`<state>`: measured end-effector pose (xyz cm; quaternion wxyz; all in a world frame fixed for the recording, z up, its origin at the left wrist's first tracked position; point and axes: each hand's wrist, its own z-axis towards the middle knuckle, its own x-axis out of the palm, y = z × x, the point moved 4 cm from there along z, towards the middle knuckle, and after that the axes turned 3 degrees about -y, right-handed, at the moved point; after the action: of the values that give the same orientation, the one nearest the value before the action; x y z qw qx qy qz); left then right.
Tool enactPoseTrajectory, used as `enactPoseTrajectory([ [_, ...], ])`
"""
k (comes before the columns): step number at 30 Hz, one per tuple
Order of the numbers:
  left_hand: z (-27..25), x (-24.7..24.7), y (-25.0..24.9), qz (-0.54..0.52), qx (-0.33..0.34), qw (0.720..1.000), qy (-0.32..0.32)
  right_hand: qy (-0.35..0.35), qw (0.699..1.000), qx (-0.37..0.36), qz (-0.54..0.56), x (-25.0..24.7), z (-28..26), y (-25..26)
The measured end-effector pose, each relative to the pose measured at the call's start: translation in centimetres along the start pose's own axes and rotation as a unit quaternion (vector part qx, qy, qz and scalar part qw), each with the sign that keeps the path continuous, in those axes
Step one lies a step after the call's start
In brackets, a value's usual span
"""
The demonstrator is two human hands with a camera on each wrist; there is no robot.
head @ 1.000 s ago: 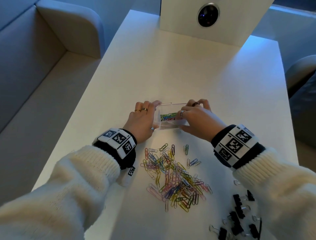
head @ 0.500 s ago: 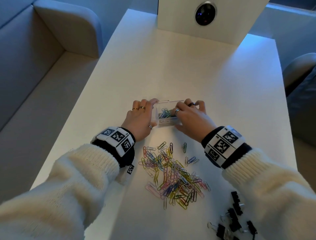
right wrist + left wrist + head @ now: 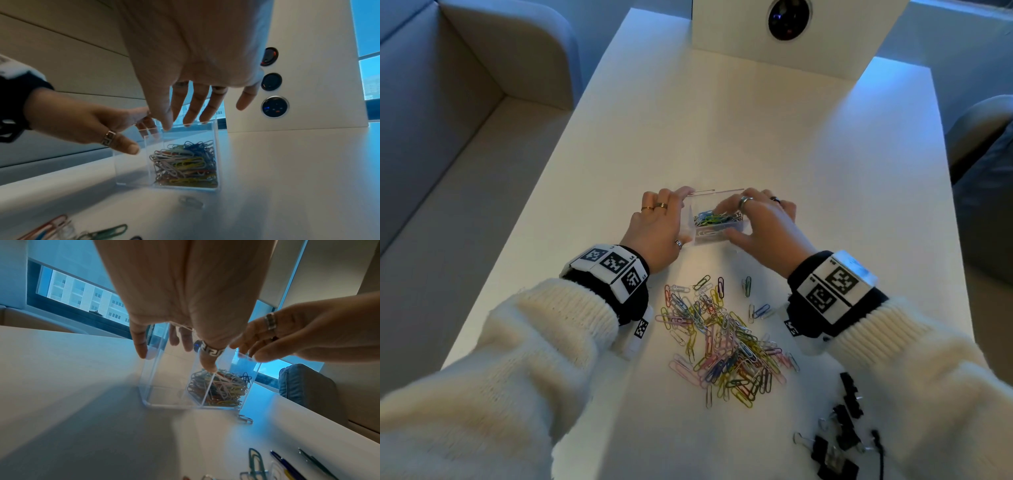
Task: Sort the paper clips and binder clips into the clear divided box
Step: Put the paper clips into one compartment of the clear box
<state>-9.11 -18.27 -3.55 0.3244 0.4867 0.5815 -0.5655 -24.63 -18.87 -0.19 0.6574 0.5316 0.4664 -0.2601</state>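
The clear divided box stands mid-table; its right compartment is packed with coloured paper clips and its left compartment looks empty. My left hand grips the box's left end, thumb on the near wall and fingers behind. My right hand lies over the right end, its straight fingertips resting on the rim. A loose pile of paper clips lies nearer me. Black binder clips lie at the near right.
One stray paper clip lies just in front of the box. A white upright panel with a round dark lens closes the table's far end. A pale sofa flanks the left edge, a dark seat the right.
My right hand has drawn back to the right off the top of the box, uncovering the clips inside. My left hand keeps its hold on the left end.
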Motion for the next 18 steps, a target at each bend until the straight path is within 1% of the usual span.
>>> enactPoseTrajectory([
  [2,0.2,0.0,-0.1,-0.008,-0.005,1.0,-0.004,-0.042,0.998,-0.007,0.042,-0.5,-1.3,-0.2],
  [3,0.2,0.0,-0.1,-0.01,-0.007,1.0,-0.005,-0.05,0.997,-0.011,0.055,-0.2,-2.1,-0.2],
  [4,0.2,0.0,-0.1,-0.012,-0.009,1.0,-0.006,-0.044,0.997,-0.018,0.056,0.4,-3.0,0.0],
  [5,0.2,0.0,-0.2,-0.014,-0.01,1.0,-0.007,-0.016,0.999,-0.03,0.042,1.4,-3.9,0.3],
  [6,0.2,0.0,-0.2,-0.016,-0.01,1.0,-0.007,0.037,0.998,-0.045,0.016,2.8,-4.8,0.8],
  [7,0.2,-0.1,-0.2,-0.016,-0.01,1.0,-0.006,0.108,0.992,-0.063,-0.022,4.2,-5.9,1.2],
  [8,0.1,-0.1,-0.2,-0.013,-0.01,1.0,-0.004,0.176,0.979,-0.083,-0.067,5.6,-6.8,1.4],
  [9,0.1,-0.2,-0.3,-0.009,-0.011,1.0,-0.001,0.227,0.962,-0.103,-0.107,6.7,-7.7,1.3],
  [10,0.0,-0.2,-0.4,-0.004,-0.011,1.0,0.003,0.257,0.95,-0.117,-0.134,7.4,-8.4,1.1],
  [11,-0.2,-0.3,-0.5,-0.003,-0.015,1.0,0.008,0.268,0.945,-0.121,-0.144,7.5,-9.0,0.7],
  [13,-1.1,-0.6,-1.0,0.0,-0.02,1.0,-0.003,0.27,0.947,-0.117,-0.129,6.9,-9.9,-0.4],
  [15,-2.9,-1.3,-1.7,0.006,-0.01,0.998,-0.056,0.252,0.958,-0.116,-0.071,5.7,-10.6,-0.7],
  [17,-5.3,-1.8,-2.2,-0.005,-0.009,0.994,-0.112,0.194,0.977,-0.084,-0.008,4.4,-10.2,-1.4],
  [18,-6.5,-1.6,-2.2,-0.006,-0.02,0.993,-0.117,0.165,0.985,-0.057,0.003,3.9,-9.7,-1.9],
])
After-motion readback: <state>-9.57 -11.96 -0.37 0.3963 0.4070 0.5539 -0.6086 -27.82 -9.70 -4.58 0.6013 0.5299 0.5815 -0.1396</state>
